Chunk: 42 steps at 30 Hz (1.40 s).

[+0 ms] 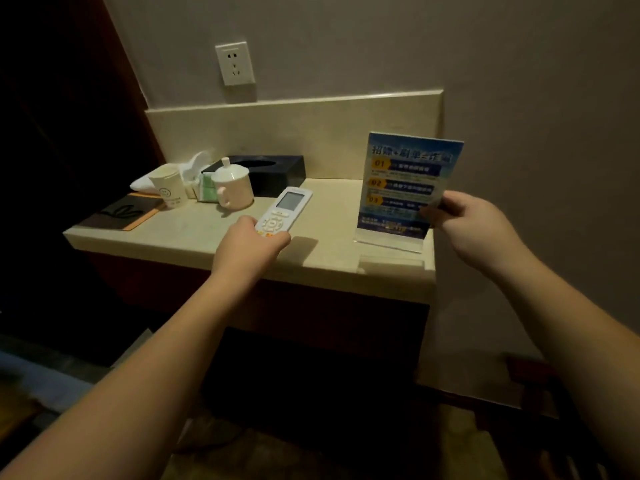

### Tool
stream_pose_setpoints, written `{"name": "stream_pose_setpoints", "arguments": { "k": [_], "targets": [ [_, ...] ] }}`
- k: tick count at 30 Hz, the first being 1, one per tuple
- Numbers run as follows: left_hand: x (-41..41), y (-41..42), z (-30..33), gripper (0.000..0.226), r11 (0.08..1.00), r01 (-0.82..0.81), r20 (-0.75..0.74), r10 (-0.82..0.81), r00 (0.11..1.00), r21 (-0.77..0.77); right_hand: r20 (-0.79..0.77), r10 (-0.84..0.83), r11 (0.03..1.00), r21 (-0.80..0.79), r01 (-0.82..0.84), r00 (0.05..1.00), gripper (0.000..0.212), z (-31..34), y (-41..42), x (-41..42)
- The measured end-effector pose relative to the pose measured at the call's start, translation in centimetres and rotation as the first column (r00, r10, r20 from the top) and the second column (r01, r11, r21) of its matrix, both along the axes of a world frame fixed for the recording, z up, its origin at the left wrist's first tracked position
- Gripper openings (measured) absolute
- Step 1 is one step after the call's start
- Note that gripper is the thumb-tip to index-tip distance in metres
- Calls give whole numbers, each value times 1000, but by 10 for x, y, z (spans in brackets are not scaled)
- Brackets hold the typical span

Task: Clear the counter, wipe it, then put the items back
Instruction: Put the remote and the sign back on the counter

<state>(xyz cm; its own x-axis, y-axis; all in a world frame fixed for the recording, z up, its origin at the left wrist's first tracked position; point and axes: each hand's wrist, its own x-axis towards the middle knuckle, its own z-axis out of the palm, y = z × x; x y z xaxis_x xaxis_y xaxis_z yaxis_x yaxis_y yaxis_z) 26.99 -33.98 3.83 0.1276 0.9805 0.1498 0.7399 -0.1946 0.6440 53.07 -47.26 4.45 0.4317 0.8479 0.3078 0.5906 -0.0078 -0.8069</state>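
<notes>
On the cream worktop, still cluttered, clearing looks underway: left hand grips the remote control, right hand pinches the acrylic sign stand; both need lifting away.

Bare counter between remote and sign stand; cups, tissue box crowding left.

remote mid-counter — cups left, sign right.
</notes>
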Motion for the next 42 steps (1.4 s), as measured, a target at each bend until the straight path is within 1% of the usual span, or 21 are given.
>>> {"name": "stream_pose_setpoints", "arguments": {
  "k": [2,6,10,14,17,24,28,32,36,40,42],
  "targets": [
    [11,28,-3,38,1000,-7,-37,7,999,-5,35,19,999,-33,-18,999,19,2,30,12],
    [26,71,-12,48,998,-42,-94,39,995,-35,99,64,994,-94,-54,993,25,1,79,31],
    [39,94,-19,48,997,-53,-132,45,990,-53,143,82,989,-132,-63,986,24,-4,115,44],
    [55,111,-21,49,996,-66,-161,56,985,-54,128,97,984,-161,-75,987,24,-7,144,52],
    [67,122,-20,51,994,-75,-189,58,980,-84,113,110,979,-186,-88,987,24,-9,159,53],
    [88,154,-26,55,992,-61,-211,37,977,-109,69,73,978,-198,-58,995,23,-14,188,57],
    [94,170,-28,58,993,-58,-230,33,973,-103,-40,45,973,-223,-53,998,26,-19,203,55],
    [97,187,-27,60,994,-55,-265,27,964,-99,-3,30,970,-242,-29,1000,25,-17,224,56],
    [97,199,-29,63,995,-30,-340,-4,940,-94,34,17,965,-263,-8,999,19,-16,245,59],
    [83,200,-27,67,994,37,-394,-75,916,-105,46,10,966,-259,2,999,17,-18,259,61],
    [73,199,-23,65,987,78,-424,-133,896,-144,49,8,968,-252,5,999,16,-18,264,63]
  ]
}}
